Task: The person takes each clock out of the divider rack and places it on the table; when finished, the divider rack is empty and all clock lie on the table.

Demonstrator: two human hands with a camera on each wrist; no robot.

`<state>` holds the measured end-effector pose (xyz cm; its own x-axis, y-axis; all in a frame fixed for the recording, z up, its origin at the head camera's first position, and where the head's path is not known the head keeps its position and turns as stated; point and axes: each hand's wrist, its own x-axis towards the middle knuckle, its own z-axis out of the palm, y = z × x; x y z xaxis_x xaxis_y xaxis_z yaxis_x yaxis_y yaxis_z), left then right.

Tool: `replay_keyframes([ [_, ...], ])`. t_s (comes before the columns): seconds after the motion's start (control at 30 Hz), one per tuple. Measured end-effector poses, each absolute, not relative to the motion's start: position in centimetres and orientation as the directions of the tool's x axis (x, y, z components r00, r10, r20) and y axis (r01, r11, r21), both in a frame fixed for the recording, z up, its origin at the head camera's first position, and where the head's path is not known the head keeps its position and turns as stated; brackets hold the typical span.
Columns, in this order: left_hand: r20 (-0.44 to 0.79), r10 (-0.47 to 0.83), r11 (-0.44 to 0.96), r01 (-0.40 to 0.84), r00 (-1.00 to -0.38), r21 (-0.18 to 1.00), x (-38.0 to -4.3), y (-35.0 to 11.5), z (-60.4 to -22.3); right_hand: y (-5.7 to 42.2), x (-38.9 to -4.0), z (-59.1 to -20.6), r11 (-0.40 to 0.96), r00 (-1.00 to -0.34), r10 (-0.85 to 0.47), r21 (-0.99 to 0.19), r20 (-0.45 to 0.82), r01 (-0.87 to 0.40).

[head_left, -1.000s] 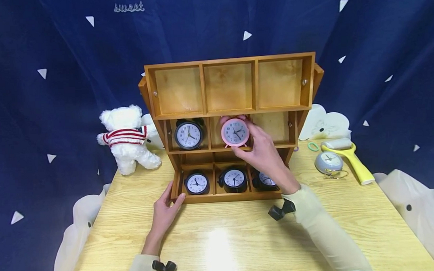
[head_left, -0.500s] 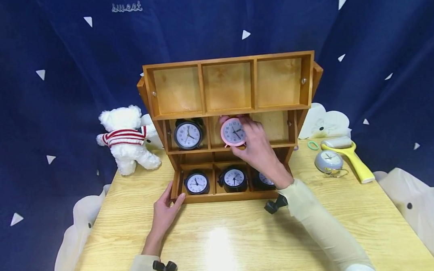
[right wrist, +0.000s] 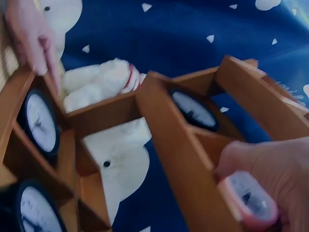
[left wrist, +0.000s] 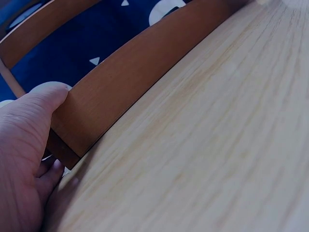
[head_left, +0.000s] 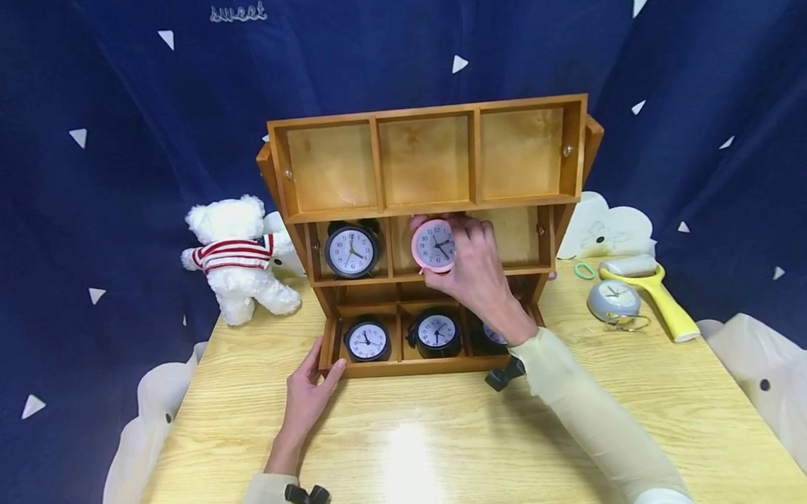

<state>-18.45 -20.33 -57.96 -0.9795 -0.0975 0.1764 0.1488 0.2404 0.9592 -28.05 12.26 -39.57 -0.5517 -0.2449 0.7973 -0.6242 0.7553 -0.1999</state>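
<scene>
A wooden three-tier display rack [head_left: 426, 161] stands on the table, each tier split into three compartments. My right hand [head_left: 475, 271] holds a pink twin-bell alarm clock [head_left: 432, 245] at the middle tier's centre compartment, thumb low and fingers along its right side, covering part of the dial. Left of it sits a black alarm clock [head_left: 351, 251]. Several more black clocks fill the bottom tier, among them one at left [head_left: 367, 341] and one in the centre [head_left: 437, 333]; my right wrist partly hides the third. My left hand [head_left: 306, 388] grips the rack's lower left front corner, thumb over the front board [left wrist: 125, 77].
A white teddy bear [head_left: 238, 259] in a striped top lies left of the rack. To the right are a grey-blue clock [head_left: 614, 301], a yellow-handled lint roller [head_left: 666, 308] and a green ring [head_left: 584, 271]. A blue curtain [head_left: 133, 106] hangs behind.
My right hand has shifted its fingers around the pink clock's right side, now covering more of the dial, and the forearm has swung slightly left. The left hand stays in place.
</scene>
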Motion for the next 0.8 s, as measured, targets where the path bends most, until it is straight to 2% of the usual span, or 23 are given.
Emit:
replay_keyframes([
  [0.13, 0.174, -0.100, 0.247, 0.145, -0.980, 0.958, -17.9, -20.0, -56.4, 11.9, -28.7, -40.0, 0.734, -0.509, -0.245, -0.185, 0.826, -0.653],
  [0.23, 0.183, -0.086, 0.262, 0.155, -0.979, 0.953, -17.3, -19.7, -55.0, 11.5, -28.8, -40.3, 0.715, -0.510, -0.257, -0.193, 0.821, -0.671],
  [0.57, 0.184, -0.095, 0.245, 0.157, -0.978, 0.957, -17.1, -19.6, -54.7, 10.2, -27.5, -40.3, 0.678, -0.638, -0.192, -0.369, 0.746, -0.636],
  [0.8, 0.188, -0.075, 0.219, 0.168, -0.979, 0.961, -17.3, -19.6, -55.1, 9.4, -27.3, -40.8, 0.651, -0.658, -0.083, -0.459, 0.748, -0.604],
])
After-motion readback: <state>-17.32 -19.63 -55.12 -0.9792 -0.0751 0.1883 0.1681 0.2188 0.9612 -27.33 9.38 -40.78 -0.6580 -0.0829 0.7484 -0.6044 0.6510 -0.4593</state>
